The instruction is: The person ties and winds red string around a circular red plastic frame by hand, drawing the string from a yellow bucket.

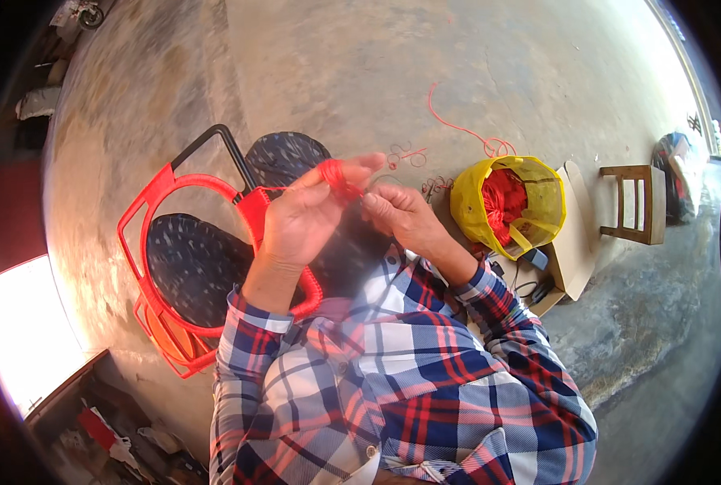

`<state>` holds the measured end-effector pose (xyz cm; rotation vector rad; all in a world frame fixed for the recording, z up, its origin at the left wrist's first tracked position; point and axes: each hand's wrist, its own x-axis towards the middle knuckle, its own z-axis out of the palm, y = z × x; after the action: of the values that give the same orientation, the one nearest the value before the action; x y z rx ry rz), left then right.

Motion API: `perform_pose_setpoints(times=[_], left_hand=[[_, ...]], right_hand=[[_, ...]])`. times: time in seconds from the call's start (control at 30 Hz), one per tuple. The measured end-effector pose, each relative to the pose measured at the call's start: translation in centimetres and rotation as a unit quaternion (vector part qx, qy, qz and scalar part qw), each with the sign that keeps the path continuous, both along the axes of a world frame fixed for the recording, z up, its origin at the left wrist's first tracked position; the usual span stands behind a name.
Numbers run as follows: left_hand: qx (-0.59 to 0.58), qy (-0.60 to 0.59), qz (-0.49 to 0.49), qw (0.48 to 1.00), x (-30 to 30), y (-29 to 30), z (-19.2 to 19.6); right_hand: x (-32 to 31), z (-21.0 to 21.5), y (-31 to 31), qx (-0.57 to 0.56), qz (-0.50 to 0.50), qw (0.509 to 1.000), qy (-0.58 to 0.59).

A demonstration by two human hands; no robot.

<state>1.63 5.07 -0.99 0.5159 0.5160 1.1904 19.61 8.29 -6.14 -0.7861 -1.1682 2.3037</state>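
My left hand (296, 222) is raised in front of my lap, with red cord (340, 179) wound round its fingers. Close beside it on the right, my right hand (409, 217) is closed in a pinch at the edge of the wound cord. A strand runs left from my left hand to a frame wrapped in red cord (255, 212), which lies across my legs. The frame has curved red sides and a bare black bar (231, 149) at its far end. My fingertips partly hide the cord between the hands.
A yellow basket (465, 198) holding bundled red cord (503, 206) stands to the right, by an open cardboard box (577, 242). Beyond it is a small wooden stool (637, 204). A loose red strand (457, 127) and cord scraps lie on the concrete floor (336, 73).
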Motion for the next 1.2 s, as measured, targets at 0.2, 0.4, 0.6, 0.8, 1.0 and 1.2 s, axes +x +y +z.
perform_pose_setpoints(times=[0.2,0.4,0.6,0.8,1.0,1.2], left_hand=[[-0.033,-0.001,0.050,0.998,0.3,0.1,-0.5],[-0.008,-0.014,0.059,0.998,0.7,0.0,-0.6],[-0.134,-0.013,0.172,0.976,1.4,-0.1,-1.1],[-0.149,0.027,0.165,0.975,0.2,-0.7,-1.2],[-0.118,0.095,0.115,0.982,0.5,-0.6,-0.8],[-0.114,0.186,0.106,0.970,1.1,-0.3,-0.2]], right_hand=[[-0.5,1.2,0.1,0.002,-0.042,0.999,-0.007],[-0.5,2.3,-0.2,-0.140,-0.028,0.983,0.119],[-0.5,0.7,-0.5,-0.075,-0.001,0.992,0.097],[-0.7,0.4,0.4,-0.096,-0.081,0.991,0.056],[-1.6,0.8,0.6,-0.091,-0.047,0.995,0.012],[-1.2,-0.6,1.0,-0.112,-0.132,0.985,-0.020]])
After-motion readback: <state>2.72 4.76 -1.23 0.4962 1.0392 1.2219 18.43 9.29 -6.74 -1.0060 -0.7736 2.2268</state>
